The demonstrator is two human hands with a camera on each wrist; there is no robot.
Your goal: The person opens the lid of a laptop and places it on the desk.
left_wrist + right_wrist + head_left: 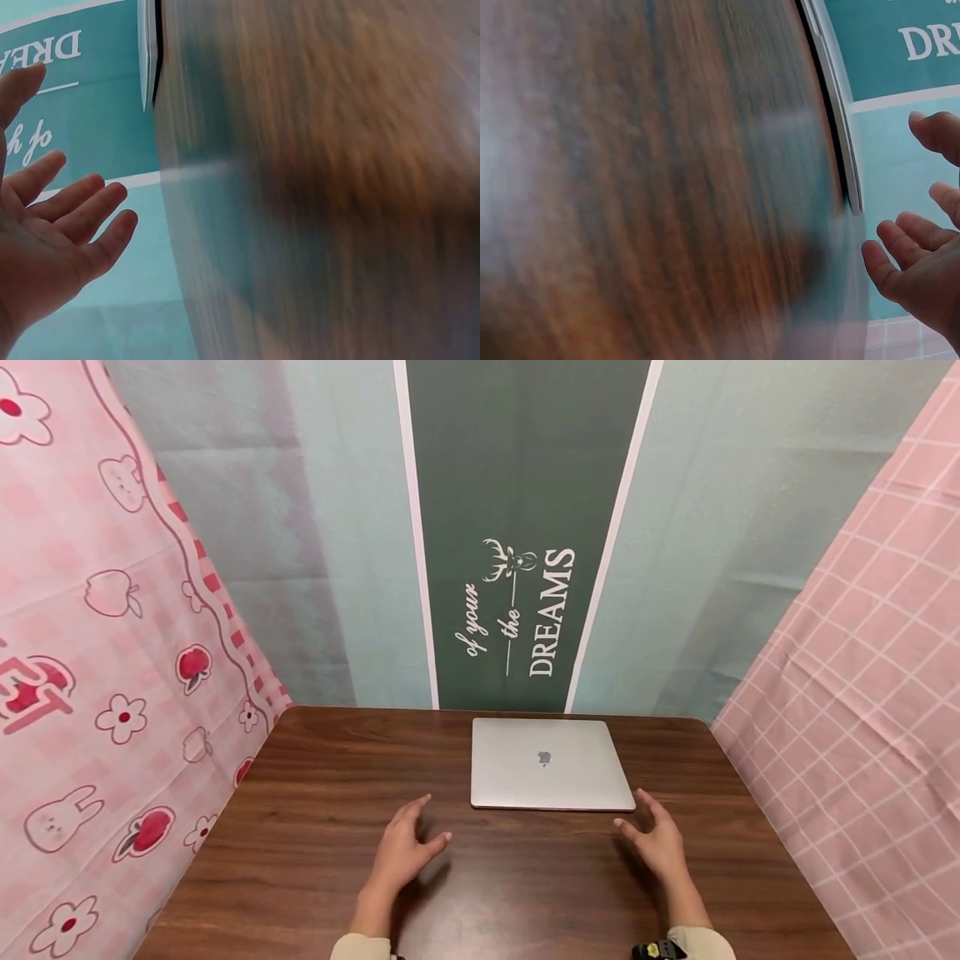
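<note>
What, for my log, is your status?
Left hand, right hand: bare, empty. Closed silver rectangular laptop flat on brown wooden table. Nothing visible blocking it.

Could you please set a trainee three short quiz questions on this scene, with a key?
1. True or false: the MacBook on the wood-grain table stands open.
2. Comparing the left hand and the right hand, which is nearer the MacBook?
3. Fill in: the word in large capitals on the backdrop's dark green panel is ____.

Key: 1. False, its lid is closed. 2. The right hand. 3. DREAMS.
</note>
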